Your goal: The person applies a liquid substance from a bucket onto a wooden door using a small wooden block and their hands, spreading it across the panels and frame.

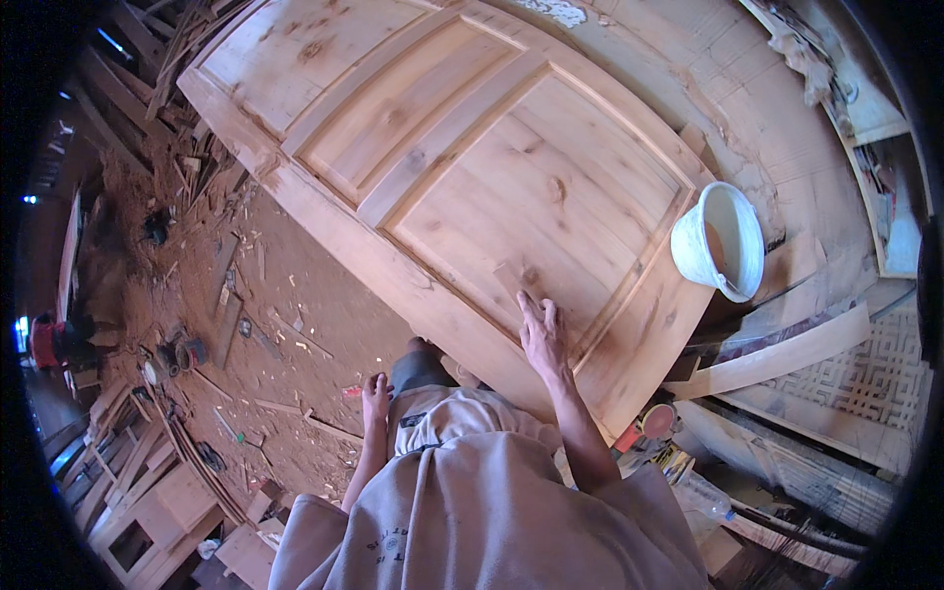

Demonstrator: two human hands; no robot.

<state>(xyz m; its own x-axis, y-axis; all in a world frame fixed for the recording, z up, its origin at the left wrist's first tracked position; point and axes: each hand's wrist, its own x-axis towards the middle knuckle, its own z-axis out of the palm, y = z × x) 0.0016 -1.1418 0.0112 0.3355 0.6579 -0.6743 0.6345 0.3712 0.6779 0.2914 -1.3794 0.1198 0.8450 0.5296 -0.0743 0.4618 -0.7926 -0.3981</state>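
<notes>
A large wooden door (580, 187) with raised panels and dark knots lies before me, running from the right of my body to the far left. My right hand (543, 339) rests on its nearest panel, close to a knot, index and middle fingers stretched out. I make out nothing held in it. Beside my left thigh hangs my left hand (376, 398), away from the door, its fingers loosely bent and apart, and no held thing shows. A small red item (352, 391) appears next to it, apparently on the floor.
A white bucket (688, 246) with brownish contents stands on the door's right end. A red sander-like tool (657, 421) and a plastic bottle (703, 497) lie at lower right. Wood offcuts (224, 329) and shavings litter the dirt floor at left. Boards (167, 511) are piled at lower left.
</notes>
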